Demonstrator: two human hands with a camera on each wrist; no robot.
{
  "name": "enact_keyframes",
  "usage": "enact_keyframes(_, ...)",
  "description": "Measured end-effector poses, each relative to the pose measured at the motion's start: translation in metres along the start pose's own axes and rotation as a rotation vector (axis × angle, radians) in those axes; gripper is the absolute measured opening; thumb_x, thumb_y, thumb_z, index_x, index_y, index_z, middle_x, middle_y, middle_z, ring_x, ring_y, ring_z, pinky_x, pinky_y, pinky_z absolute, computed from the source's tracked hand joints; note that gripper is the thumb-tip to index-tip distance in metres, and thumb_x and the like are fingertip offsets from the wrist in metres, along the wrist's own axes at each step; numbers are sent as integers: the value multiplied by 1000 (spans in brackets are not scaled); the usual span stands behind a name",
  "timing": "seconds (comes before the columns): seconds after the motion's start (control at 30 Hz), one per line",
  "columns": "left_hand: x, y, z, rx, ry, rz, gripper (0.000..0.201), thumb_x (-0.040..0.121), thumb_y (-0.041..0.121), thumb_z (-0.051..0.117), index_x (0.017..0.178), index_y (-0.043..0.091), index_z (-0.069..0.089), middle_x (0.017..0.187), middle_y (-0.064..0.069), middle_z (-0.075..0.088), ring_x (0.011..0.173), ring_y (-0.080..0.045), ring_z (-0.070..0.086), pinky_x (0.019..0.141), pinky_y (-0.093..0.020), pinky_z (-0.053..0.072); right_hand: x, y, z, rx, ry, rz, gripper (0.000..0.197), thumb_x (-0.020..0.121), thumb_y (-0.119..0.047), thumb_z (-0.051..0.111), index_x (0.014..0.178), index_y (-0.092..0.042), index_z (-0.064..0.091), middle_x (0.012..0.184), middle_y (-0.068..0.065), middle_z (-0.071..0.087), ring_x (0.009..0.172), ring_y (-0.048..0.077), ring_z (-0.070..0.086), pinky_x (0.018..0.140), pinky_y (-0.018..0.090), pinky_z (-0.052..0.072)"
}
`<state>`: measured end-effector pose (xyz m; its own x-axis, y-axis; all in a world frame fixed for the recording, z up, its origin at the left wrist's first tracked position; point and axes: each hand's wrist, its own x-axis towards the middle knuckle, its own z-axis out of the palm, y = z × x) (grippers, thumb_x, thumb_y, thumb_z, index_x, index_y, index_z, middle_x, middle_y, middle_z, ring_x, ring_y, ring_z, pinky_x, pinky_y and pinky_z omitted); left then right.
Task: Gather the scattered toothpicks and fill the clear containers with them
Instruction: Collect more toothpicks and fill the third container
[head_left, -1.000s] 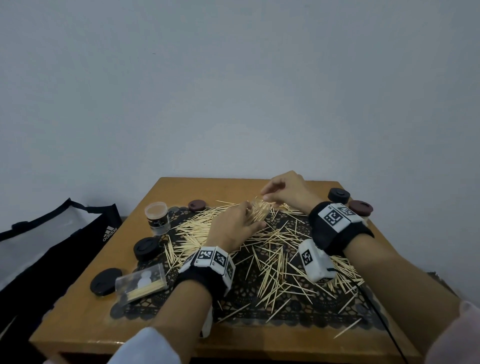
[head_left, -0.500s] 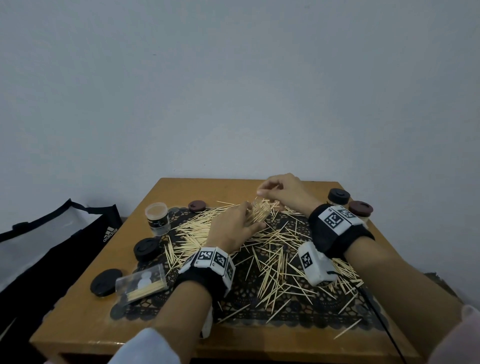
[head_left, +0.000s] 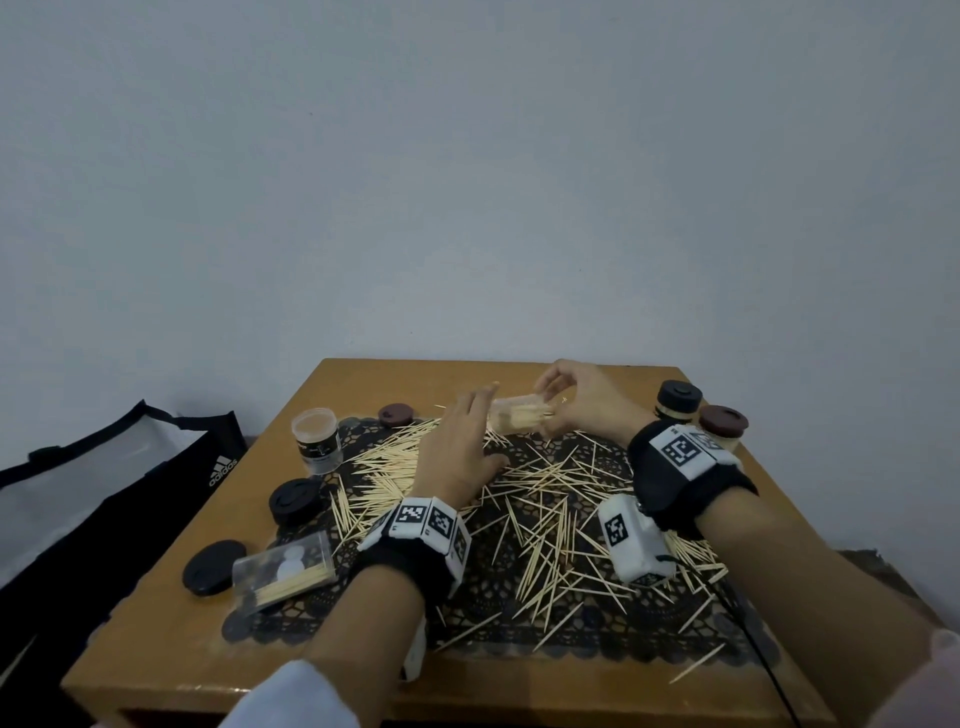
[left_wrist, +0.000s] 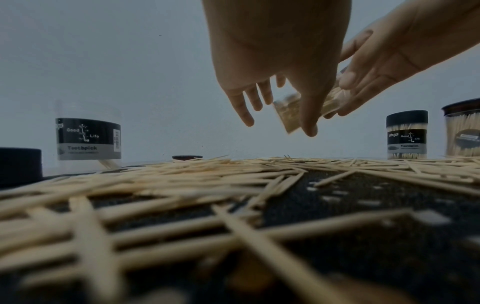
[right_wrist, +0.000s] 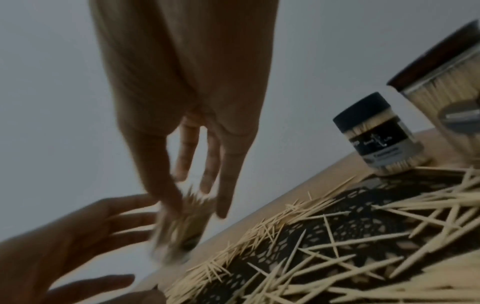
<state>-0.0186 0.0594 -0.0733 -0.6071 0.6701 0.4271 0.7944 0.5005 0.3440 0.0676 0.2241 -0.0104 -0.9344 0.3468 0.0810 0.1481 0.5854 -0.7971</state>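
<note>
Gripped in the right hand (head_left: 582, 405), thumb on one side and fingers curled round the other: a clear container (head_left: 519, 415), tipped on its side and lifted above the far edge of the black lace mat (head_left: 571, 618). Partly filled with toothpicks, tips poking out toward the right hand in the right wrist view; blurred there (right_wrist: 176, 226), and half hidden behind the thumb in the left wrist view (left_wrist: 291, 115).

Just to the left of the container, at its end: the left hand (head_left: 457, 452), flat and wide, fingers straight and spread, holding nothing. Cannot tell whether touching the container or only close beside it.

Below both hands, strewn thickly across the mat and spilling onto the wooden tabletop (head_left: 171, 634): scattered toothpicks (head_left: 545, 540).

At the left of the mat: an open labelled container (head_left: 316, 439), upright, well apart from the left hand. Near it, two black lids (head_left: 295, 500) and a brown lid (head_left: 397, 414). Toward the near left corner: a flat clear box (head_left: 284, 571) with toothpicks inside.

At the far right, beyond the right wrist: two capped containers (head_left: 678, 402) full of toothpicks, standing side by side.
</note>
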Motion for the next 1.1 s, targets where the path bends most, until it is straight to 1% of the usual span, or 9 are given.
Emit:
enact_keyframes(0.17, -1, 0, 1, -4, 2, 11, 82, 81, 29, 76, 149, 21, 31, 143, 1, 43, 127, -16, 45, 85, -31, 47, -3, 4, -1, -6, -68, 0, 49, 58, 15, 79, 92, -16, 63, 109, 7, 62, 90, 23, 66, 74, 47, 59)
enact_keyframes(0.33, 0, -2, 3, -12, 1, 42, 73, 82, 29, 74, 144, 21, 37, 138, 1, 48, 124, -16, 47, 84, -23, 38, -7, 4, 2, 6, -93, -3, 50, 59, 14, 80, 99, -11, 64, 108, 6, 63, 80, 18, 65, 73, 42, 60)
enact_keyframes(0.47, 2, -3, 6, -22, -13, 78, 70, 79, 32, 78, 139, 19, 45, 133, 0, 54, 118, -18, 50, 86, -22, 34, -8, 5, 4, 68, -117, -11, 50, 61, 8, 83, 99, -16, 64, 110, 4, 63, 89, 26, 68, 78, 50, 58)
enact_keyframes(0.57, 2, -5, 8, -33, 24, 80, 57, 81, 34, 76, 131, 17, 52, 125, -2, 60, 110, -21, 56, 85, -27, 39, -10, 9, 1, 169, -163, -29, 45, 69, 4, 79, 107, -17, 66, 112, 3, 65, 92, 22, 69, 80, 42, 59)
enact_keyframes(0.7, 2, -4, 7, -70, 59, 89, 55, 81, 34, 77, 127, 14, 55, 121, -4, 63, 105, -23, 59, 85, -33, 43, -11, 15, -2, 407, -161, 19, 37, 80, 12, 65, 113, -5, 63, 115, 15, 65, 96, 24, 70, 76, 32, 60)
enact_keyframes(0.87, 2, -1, 7, -66, 31, 161, 55, 80, 37, 78, 126, 15, 56, 117, -2, 67, 101, -21, 63, 81, -27, 43, -10, 15, 0, 313, -113, 27, 25, 78, 8, 70, 99, -4, 66, 106, 18, 65, 82, 20, 70, 61, 27, 59)
enact_keyframes(1.0, 1, -2, 5, -14, 68, 79, 55, 83, 35, 75, 130, 16, 53, 123, 0, 63, 106, -18, 59, 85, -26, 41, -4, 22, 1, 128, -25, 4, 20, 84, -5, 69, 103, -10, 64, 108, 14, 64, 81, 18, 64, 55, 21, 55)
enact_keyframes(1.03, 1, -3, 4, 6, 72, 58, 54, 84, 35, 74, 130, 17, 52, 124, 1, 62, 107, -18, 59, 87, -28, 42, -3, 24, 1, -14, -16, -12, 20, 85, -10, 70, 103, -13, 64, 109, 11, 63, 85, 17, 63, 57, 20, 53)
enact_keyframes(1.1, 2, -3, 3, 31, 75, 13, 54, 85, 38, 71, 131, 18, 50, 125, 3, 61, 108, -17, 58, 90, -31, 44, -2, 28, 3, -304, -106, -16, 32, 82, -22, 74, 112, -18, 62, 120, 6, 61, 106, 19, 59, 77, 24, 50)
